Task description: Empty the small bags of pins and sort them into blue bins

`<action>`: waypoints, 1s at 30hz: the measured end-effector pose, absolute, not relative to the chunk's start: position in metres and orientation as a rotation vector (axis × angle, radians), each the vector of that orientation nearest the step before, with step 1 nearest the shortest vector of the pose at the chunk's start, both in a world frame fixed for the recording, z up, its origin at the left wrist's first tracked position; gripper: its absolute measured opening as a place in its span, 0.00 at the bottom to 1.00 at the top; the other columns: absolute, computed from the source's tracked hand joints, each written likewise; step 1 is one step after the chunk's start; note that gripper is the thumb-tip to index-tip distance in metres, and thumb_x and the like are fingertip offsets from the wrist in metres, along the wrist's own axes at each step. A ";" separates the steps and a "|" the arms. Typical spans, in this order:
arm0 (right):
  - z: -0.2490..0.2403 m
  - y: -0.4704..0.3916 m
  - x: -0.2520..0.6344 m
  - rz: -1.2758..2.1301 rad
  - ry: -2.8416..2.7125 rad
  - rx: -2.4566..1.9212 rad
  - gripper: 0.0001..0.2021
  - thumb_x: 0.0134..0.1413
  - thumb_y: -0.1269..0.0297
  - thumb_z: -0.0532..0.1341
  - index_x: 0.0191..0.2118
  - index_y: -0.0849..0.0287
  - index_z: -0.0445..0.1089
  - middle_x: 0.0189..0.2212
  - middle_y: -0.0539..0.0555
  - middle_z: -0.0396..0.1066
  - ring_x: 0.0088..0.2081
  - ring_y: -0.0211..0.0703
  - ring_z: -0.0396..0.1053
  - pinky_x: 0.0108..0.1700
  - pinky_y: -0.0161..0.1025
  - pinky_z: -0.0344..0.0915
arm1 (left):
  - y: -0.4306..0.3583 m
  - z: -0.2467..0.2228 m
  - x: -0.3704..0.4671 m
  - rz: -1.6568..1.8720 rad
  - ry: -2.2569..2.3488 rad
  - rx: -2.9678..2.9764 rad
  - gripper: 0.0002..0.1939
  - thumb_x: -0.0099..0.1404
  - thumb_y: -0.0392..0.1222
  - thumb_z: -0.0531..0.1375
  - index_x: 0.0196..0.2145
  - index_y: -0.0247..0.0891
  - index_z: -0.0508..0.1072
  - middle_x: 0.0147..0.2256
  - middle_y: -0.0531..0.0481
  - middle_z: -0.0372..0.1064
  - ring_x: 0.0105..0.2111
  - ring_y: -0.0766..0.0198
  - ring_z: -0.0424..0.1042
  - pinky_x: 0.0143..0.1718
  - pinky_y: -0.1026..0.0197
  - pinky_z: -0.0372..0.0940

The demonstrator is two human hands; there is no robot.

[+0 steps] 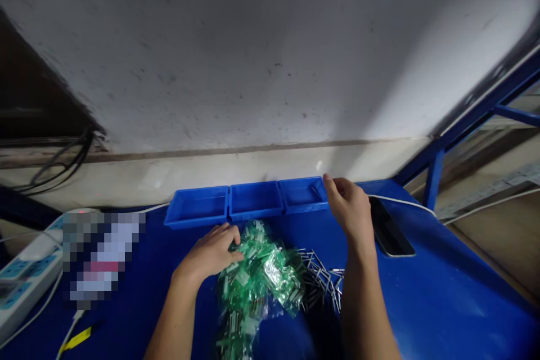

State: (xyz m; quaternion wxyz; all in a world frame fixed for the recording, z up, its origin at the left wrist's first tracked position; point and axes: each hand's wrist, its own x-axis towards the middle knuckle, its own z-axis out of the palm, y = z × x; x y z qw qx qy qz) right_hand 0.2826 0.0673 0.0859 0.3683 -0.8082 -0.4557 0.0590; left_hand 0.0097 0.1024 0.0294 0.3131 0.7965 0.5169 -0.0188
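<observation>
My left hand (215, 250) rests at the upper left of a heap of small green-and-clear plastic packets (257, 273). Its thumb and forefinger are apart, with nothing visible between them. My right hand (350, 205) is beside the right end of the right blue bin (301, 194), its thumb close to the bin's corner. The other right fingers curl inward, and what they may hold is hidden. Loose metal pins (318, 281) lie in a pile between the packets and my right forearm.
A middle blue bin (256, 201) and a left blue bin (197, 206) line up along the wall. A phone (390, 230) lies right of my right arm. To the left are a power strip (29, 275), white cables and a yellow tag (78, 338). A blue frame post (433, 180) stands at right.
</observation>
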 end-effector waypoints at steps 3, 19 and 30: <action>0.088 0.067 0.273 0.170 -1.274 -1.928 0.21 0.57 0.48 0.50 0.32 0.60 0.71 0.24 0.55 0.71 0.27 0.43 0.67 0.29 0.37 0.54 | 0.103 0.023 0.010 -0.078 1.341 2.091 0.07 0.54 0.43 0.57 0.32 0.42 0.67 0.34 0.51 0.68 0.36 0.58 0.67 0.35 0.61 0.57; 0.054 0.080 0.193 0.746 -1.970 -1.329 0.09 0.55 0.60 0.57 0.34 0.57 0.70 0.29 0.52 0.72 0.30 0.40 0.68 0.32 0.37 0.60 | 0.109 0.052 0.010 0.928 1.137 1.586 0.08 0.59 0.44 0.58 0.31 0.37 0.63 0.25 0.55 0.62 0.27 0.68 0.64 0.30 0.65 0.60; 0.058 0.088 0.202 0.852 -1.444 -1.344 0.13 0.53 0.56 0.56 0.25 0.60 0.65 0.17 0.45 0.58 0.20 0.32 0.55 0.22 0.32 0.51 | 0.108 0.050 0.014 0.837 1.132 1.708 0.09 0.60 0.45 0.57 0.32 0.37 0.71 0.25 0.53 0.66 0.27 0.67 0.65 0.31 0.63 0.61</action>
